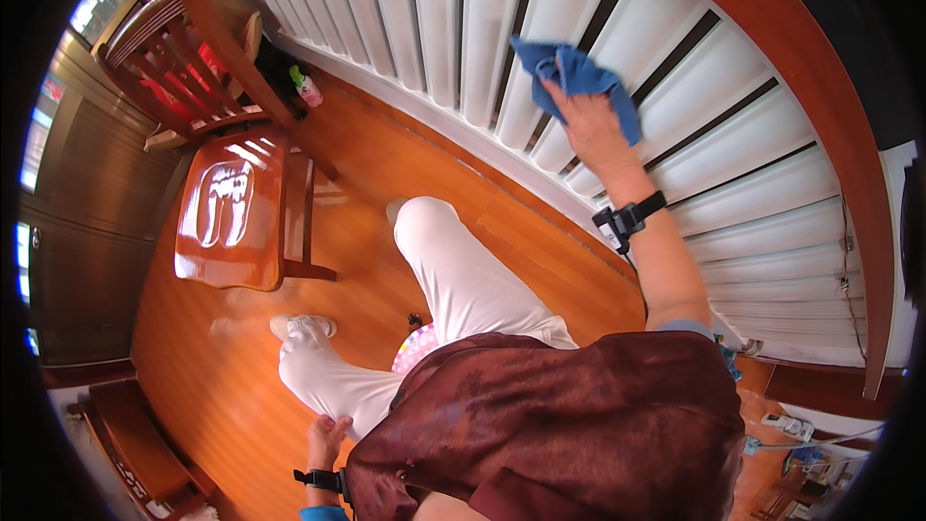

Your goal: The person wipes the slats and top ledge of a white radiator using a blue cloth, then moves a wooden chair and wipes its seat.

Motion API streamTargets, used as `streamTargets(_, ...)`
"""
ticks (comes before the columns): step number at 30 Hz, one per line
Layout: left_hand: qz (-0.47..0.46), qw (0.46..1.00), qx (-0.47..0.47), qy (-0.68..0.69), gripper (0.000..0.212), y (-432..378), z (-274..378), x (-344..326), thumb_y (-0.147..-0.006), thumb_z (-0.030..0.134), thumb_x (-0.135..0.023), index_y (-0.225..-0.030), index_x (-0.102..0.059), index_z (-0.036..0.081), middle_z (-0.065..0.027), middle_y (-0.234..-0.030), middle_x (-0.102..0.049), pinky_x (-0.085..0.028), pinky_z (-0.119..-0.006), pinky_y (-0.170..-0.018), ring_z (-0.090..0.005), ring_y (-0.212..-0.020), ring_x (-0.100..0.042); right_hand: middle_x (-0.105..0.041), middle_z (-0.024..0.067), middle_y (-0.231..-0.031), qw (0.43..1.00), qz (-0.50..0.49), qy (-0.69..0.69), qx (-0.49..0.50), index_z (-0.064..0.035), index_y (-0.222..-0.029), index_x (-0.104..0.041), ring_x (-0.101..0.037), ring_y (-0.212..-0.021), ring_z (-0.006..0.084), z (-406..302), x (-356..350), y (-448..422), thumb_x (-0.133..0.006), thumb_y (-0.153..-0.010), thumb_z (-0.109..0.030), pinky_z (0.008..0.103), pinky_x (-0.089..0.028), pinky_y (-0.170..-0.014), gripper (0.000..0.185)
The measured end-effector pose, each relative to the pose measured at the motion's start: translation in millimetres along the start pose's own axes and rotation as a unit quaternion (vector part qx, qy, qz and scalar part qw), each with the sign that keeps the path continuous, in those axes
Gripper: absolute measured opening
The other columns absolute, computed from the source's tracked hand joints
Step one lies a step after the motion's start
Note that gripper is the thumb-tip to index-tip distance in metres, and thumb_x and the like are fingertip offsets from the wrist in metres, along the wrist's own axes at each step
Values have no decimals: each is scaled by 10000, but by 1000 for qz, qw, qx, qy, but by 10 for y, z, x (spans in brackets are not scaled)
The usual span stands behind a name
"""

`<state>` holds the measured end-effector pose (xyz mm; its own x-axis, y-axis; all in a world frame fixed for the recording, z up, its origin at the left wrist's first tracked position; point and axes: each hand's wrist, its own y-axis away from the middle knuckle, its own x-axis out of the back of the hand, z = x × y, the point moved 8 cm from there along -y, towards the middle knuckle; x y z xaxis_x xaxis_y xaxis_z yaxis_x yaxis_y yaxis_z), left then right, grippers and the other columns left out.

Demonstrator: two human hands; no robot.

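Observation:
My right hand (pixel 593 126) presses a blue cloth (pixel 604 87) against the slats of a white radiator (pixel 542 7). The cloth is bunched under my fingers, and one corner sticks out to the upper left. A black strap with a small device circles that wrist. Low in the view, my left hand (pixel 325 441) rests against the leg of my white trousers (pixel 340 376), thumb and fingers apart. It holds nothing that I can see. I sit with my knees apart on a low pink patterned seat (pixel 416 349), mostly hidden by my legs and dark red top.
A glossy wooden chair (pixel 231 210) stands on the wooden floor (pixel 362 159) at left, red items behind its backrest. Beside it is a pink-and-white bottle (pixel 307 88). A reddish wooden ledge (pixel 803 36) curves above the radiator. A dark cabinet (pixel 94 253) lines the left side.

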<state>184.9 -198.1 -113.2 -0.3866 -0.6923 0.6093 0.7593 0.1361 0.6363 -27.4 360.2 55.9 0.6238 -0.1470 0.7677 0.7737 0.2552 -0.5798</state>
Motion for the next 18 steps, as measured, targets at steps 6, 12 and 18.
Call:
streamTargets(6,-24,996,-4,90,220,-14,-346,-192,-828,151,-639,-730,-621,-45,-63,-614,-602,-460,-254,-538,-114,-562,-561,-561,100,-1174,987,-106,-120,6,-121,-1286,-496,-540,-1071,243,-290,-882,678,-425,-861,-45,322,-423,-933,437)
streamTargets(12,-116,990,-70,36,238,152,-374,-375,-793,169,-656,-704,-602,-44,-69,-575,-558,-419,-278,-526,-105,-548,-515,-507,107,-1222,969,-179,-159,53,-75,-1269,-491,-431,-1211,236,-537,-1551,1424,-399,-841,-5,324,-370,-1013,443)
streamTargets(18,-390,915,-96,-23,205,550,-394,-843,-788,193,-626,-786,-641,-11,-134,-640,-601,-441,-311,-604,-165,-611,-574,-560,63,-1160,980,-147,-17,134,-73,-1157,-590,-490,-1110,211,-446,-784,1122,-477,-813,-42,317,-399,-966,363)
